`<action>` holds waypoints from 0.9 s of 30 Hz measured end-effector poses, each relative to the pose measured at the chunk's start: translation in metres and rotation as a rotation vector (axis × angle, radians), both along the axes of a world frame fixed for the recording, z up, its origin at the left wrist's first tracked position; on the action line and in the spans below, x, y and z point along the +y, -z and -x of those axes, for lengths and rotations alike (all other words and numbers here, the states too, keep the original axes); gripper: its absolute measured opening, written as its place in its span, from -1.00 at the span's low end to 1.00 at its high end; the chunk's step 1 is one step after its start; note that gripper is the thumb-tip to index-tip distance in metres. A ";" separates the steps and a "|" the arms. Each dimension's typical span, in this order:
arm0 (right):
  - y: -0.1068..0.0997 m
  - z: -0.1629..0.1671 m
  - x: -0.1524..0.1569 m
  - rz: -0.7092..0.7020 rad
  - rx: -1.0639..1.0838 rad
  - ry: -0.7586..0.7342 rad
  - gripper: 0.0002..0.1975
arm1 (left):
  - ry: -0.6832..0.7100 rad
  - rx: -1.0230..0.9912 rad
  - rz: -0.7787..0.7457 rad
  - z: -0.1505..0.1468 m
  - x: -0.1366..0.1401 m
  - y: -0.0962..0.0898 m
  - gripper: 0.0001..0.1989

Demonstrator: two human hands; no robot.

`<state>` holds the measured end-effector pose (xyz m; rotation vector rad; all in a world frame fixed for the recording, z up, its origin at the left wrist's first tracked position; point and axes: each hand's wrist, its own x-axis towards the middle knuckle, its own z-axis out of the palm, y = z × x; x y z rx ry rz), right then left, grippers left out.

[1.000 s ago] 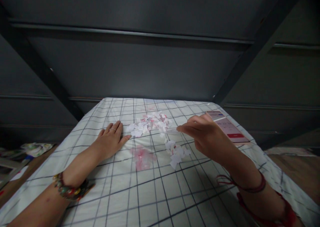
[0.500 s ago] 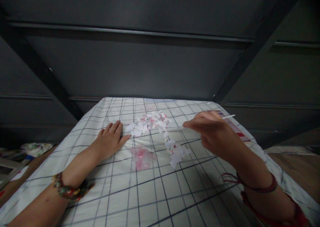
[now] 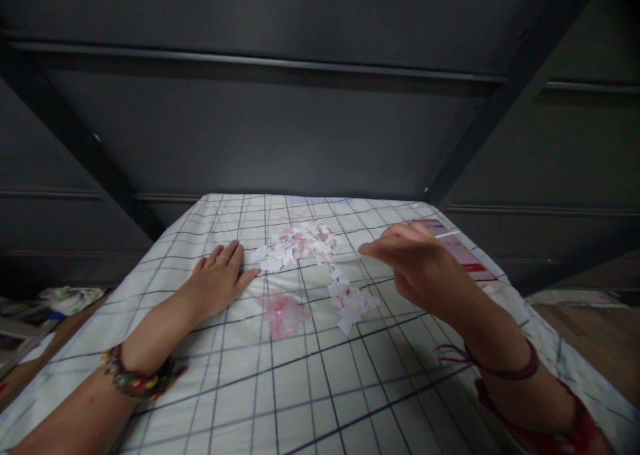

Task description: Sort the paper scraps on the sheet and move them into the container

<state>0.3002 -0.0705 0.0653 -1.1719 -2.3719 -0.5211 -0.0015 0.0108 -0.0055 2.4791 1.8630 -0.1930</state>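
Flat on the checked cloth lies my left hand (image 3: 220, 278), its fingers apart and its thumb near the left end of a heap of torn paper scraps (image 3: 307, 241). My right hand (image 3: 410, 255) is closed in a pinch around a thin white stick (image 3: 450, 233). One end of the stick sticks out behind the hand; the pale front end points left toward the scraps, and whether it touches them I cannot tell. A smaller cluster of paper scraps (image 3: 353, 305) trails nearer to me. Left of that cluster is a pink, see-through wet-looking patch (image 3: 286, 315).
A white cloth with dark grid lines (image 3: 240, 388) covers the table. Partly behind my right hand lies a flat pinkish card or booklet (image 3: 463, 251). A dark panelled wall (image 3: 280, 128) stands at the far edge. Clutter (image 3: 70, 300) sits low on the left.
My right hand with the stick has moved slightly left, uncovering more of the pinkish card. My left hand and the paper scraps look unchanged, apart from a small shift of the view.
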 end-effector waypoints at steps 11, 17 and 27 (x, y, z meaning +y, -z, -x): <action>0.003 0.012 -0.003 -0.044 0.022 -0.091 -0.56 | 0.008 0.003 -0.010 0.001 0.000 0.002 -0.28; 0.003 0.022 -0.007 0.012 0.022 -0.204 -0.59 | 0.008 0.000 -0.010 0.001 0.000 0.001 -0.29; 0.005 0.012 0.000 -0.003 -0.014 0.034 -0.51 | 0.024 0.001 -0.052 0.002 0.001 0.004 -0.27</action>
